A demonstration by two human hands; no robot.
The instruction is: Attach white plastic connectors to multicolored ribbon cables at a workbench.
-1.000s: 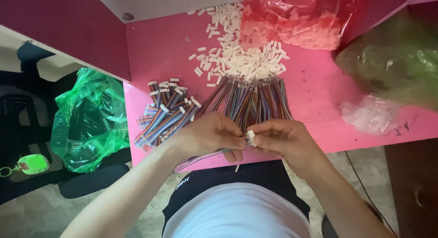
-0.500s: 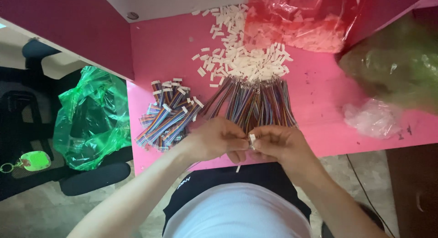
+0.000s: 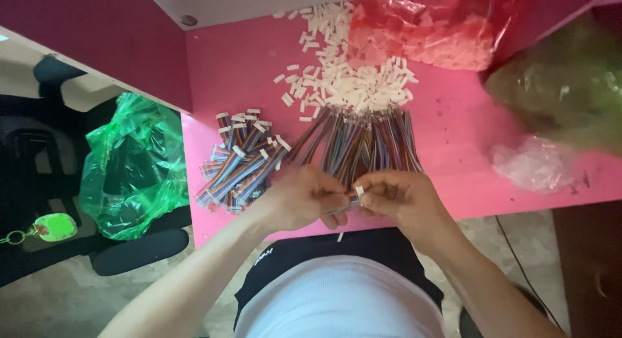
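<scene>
Lying at the far right of the pink table (image 3: 246,72), a red bag (image 3: 431,23) holds white connectors, seen through its clear film. Right of it sits a green bag (image 3: 564,85), its contents too blurred to tell, with a crumpled clear bag (image 3: 534,164) just in front. Off the table's left edge, another green bag (image 3: 133,166) hangs open beside a black chair (image 3: 39,150); what it holds cannot be told. A green tag (image 3: 55,226) lies below it.

Loose connectors (image 3: 343,79) spill in a heap from the red bag toward the middle. Against that heap lies a fan of bare wires (image 3: 363,143); left of it, a pile of wires with plugs (image 3: 240,163).

Near the table's front edge, the left hand (image 3: 301,198) is closed on a wire (image 3: 340,207), and the right hand (image 3: 402,197) pinches a white plug (image 3: 359,191) at its end. The fingertips of both hands meet there.
</scene>
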